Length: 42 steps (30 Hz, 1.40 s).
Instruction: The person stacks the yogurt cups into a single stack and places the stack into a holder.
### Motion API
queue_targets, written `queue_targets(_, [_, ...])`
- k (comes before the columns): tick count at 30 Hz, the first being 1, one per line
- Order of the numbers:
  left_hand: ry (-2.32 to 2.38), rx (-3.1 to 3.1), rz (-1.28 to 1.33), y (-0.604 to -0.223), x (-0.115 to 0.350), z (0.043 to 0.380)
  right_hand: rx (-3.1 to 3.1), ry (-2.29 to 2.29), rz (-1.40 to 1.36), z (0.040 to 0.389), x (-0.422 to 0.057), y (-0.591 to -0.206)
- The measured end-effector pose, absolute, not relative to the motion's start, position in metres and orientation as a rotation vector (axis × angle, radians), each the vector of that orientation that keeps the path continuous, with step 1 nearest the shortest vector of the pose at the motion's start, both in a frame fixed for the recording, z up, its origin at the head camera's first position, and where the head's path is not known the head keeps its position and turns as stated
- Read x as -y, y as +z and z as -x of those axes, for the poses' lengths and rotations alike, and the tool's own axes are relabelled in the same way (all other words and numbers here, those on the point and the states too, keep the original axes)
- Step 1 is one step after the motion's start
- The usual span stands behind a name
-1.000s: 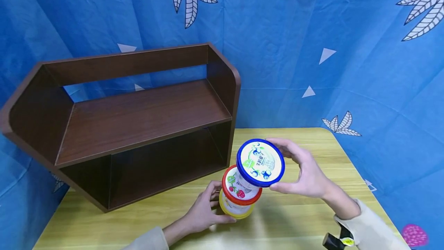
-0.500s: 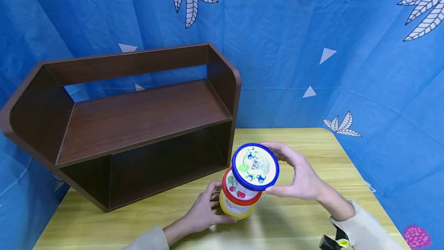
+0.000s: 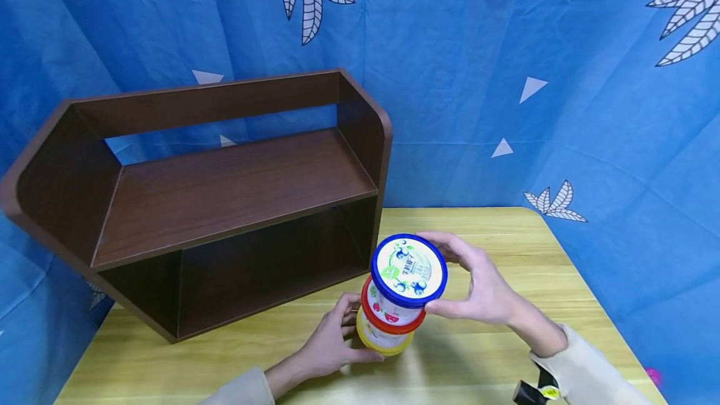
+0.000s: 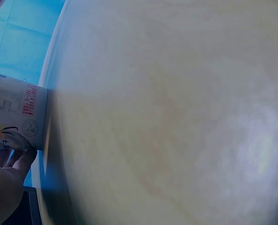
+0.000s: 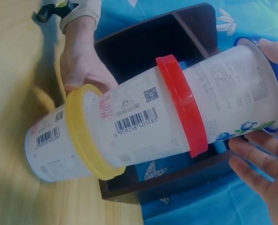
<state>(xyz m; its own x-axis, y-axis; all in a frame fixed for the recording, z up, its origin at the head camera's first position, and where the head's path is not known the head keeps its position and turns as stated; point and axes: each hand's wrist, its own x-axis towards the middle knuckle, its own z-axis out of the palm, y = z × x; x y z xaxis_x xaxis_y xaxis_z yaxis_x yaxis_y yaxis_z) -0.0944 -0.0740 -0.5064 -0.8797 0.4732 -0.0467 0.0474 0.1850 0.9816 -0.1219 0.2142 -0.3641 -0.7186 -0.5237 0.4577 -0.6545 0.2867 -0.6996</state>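
Three white paper tubs form an upright column on the table. At the bottom, the yellow-lidded tub [image 3: 388, 335] stands on the wood, and my left hand [image 3: 329, 344] grips its side with thumb and fingers. Above it sits the red-lidded tub [image 3: 394, 312]. On top, my right hand [image 3: 486, 289] holds the blue-lidded tub [image 3: 409, 269] by its rim, thumb in front and fingers behind. In the right wrist view its base meets the red lid [image 5: 183, 105]. A vanilla flower shows on the bottom tub [image 4: 17, 110] in the left wrist view.
A dark brown two-level shelf [image 3: 242, 195] stands left of the tubs, its right end close behind them. The light wooden table [image 3: 478, 361] reaches to a blue patterned curtain [image 3: 450, 80] at the back and sides.
My right hand has carried the blue-lidded tub left and slightly down, onto the red lid. The left hand and the two lower tubs stay in place.
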Motion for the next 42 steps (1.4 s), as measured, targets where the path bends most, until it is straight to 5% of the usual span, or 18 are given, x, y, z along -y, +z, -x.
queue_targets(42, [1.716,-2.177,-0.483,-0.5056,0.072,0.095,2.423,1.425,-1.074,0.1227,-0.2061,-0.3694])
